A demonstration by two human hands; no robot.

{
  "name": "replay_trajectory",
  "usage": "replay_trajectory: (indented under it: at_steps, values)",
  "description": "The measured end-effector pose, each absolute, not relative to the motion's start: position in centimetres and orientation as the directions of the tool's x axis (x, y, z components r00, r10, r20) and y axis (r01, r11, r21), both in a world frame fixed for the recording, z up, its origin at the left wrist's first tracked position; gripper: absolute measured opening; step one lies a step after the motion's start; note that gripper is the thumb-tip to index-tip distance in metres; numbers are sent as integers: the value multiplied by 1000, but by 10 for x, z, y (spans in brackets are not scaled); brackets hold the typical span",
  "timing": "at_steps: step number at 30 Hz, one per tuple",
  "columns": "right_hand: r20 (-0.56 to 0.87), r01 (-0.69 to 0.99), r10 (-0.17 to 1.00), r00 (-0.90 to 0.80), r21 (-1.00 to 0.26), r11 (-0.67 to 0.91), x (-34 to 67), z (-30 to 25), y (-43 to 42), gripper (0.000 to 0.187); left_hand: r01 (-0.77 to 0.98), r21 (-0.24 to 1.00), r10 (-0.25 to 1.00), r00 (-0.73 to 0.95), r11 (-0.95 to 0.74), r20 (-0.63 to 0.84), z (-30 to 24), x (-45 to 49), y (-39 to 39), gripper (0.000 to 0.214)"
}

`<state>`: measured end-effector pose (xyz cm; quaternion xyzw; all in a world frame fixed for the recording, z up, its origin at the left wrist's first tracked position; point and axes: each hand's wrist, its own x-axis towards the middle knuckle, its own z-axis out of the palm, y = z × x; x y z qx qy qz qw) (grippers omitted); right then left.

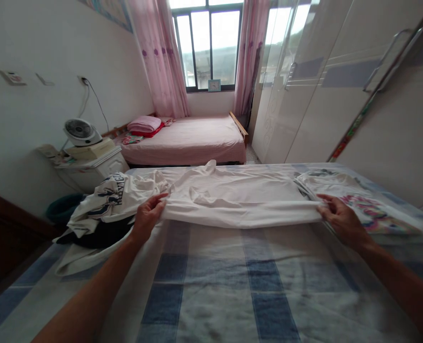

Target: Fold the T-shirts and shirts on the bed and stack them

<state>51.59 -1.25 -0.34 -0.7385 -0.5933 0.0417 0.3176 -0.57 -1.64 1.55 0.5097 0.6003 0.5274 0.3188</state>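
A white shirt lies spread across the far part of the bed, its near edge folded over and pulled straight between my hands. My left hand pinches the left end of that edge, fingers closed. At the other end, my right hand grips the cloth between thumb and fingers. Left of my left hand is a heap of crumpled clothes, with a white printed shirt on top and a black garment beneath. Beside my right hand rests a folded white shirt with a colourful print.
Under everything is a blue-and-white checked bedsheet. Beyond stands a second bed with pink bedding and folded quilts. A fan sits on a cabinet at left. Glossy wardrobes line the right side.
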Motion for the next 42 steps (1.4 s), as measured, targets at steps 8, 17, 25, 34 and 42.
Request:
replay_trajectory:
  at_steps: [8,17,25,34,42]
  values:
    - [24,898,987,160,-419,-136,542,-2,-35,51,565,825,999,16,33,-51,19,-30,-52,54]
    - [353,995,934,-60,-57,86,517,-6,-18,41,938,336,991,41,-82,127,14,-10,-26,47]
    - [299,985,945,-137,-62,163,502,-28,5,26,995,97,995,-40,31,88,-4,16,-20,37]
    - [275,995,959,-67,-59,87,502,-32,8,22,967,251,996,31,-49,78,-1,5,-19,19]
    - [415,988,901,-124,-27,149,481,-20,3,26,988,-77,896,151,-131,418,-9,4,-32,28]
